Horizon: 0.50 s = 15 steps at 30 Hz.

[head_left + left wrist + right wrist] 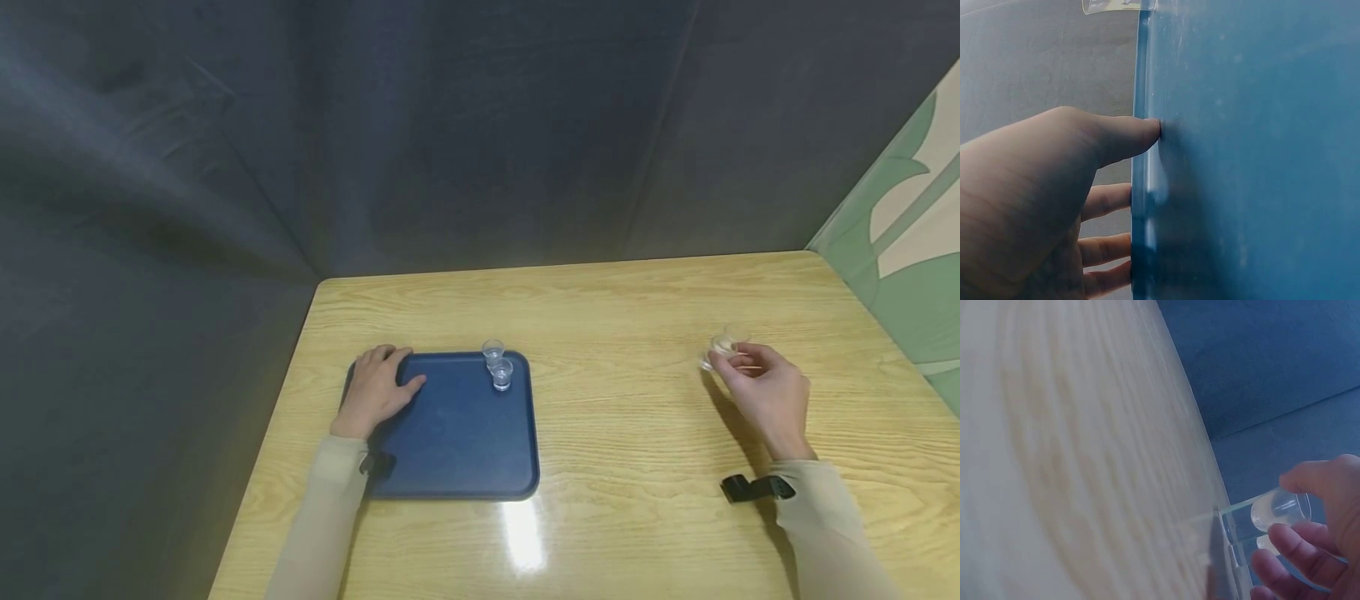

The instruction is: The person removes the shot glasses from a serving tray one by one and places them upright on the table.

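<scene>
A blue tray (457, 437) lies on the table's left side. My left hand (375, 387) grips its far left corner. In the left wrist view the thumb (1138, 132) lies over the tray's rim (1139, 159) and the other fingertips disappear at its outer edge. Two small clear shot glasses, a nearer one (502, 375) and a farther one (492, 350), stand close together at the tray's far right corner. Off to the right, my right hand (768, 392) pinches a clear shot glass (1294, 505) between thumb and fingers. More clear glass shows beside it, partly hidden by the fingers.
The wooden table (622, 400) stretches between the tray and my right hand. A dark curtain (487, 133) hangs behind it and along the left. A green and beige leaf-patterned surface (911, 250) borders the right side.
</scene>
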Available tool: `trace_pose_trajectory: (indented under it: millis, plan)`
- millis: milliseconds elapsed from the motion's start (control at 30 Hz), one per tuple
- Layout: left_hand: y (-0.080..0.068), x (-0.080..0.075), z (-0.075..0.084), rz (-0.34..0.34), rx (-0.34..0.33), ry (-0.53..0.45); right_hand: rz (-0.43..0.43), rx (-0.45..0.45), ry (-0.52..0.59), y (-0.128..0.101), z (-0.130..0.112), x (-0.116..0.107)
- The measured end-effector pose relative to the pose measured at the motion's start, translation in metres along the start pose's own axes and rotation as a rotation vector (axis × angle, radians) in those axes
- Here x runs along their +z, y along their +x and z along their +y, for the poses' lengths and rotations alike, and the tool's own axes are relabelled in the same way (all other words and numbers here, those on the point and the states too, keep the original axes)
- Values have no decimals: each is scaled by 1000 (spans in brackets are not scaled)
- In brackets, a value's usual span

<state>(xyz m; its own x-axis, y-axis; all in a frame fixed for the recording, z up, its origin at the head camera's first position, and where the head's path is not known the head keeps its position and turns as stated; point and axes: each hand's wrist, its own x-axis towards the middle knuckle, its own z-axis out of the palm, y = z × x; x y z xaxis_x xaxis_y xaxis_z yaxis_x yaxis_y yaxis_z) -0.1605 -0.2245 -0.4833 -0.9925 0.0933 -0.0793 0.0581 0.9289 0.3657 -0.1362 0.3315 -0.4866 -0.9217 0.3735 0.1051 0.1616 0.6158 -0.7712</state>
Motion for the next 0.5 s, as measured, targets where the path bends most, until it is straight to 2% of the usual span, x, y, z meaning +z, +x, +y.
trace_pose_trajectory:
  millis: [200,500]
  plan:
    - [1,0,0,-2,-1,1,18,2,33,0,-3,-2]
    - [0,0,-1,5,5,-1,108,6,122,1,-19,-7]
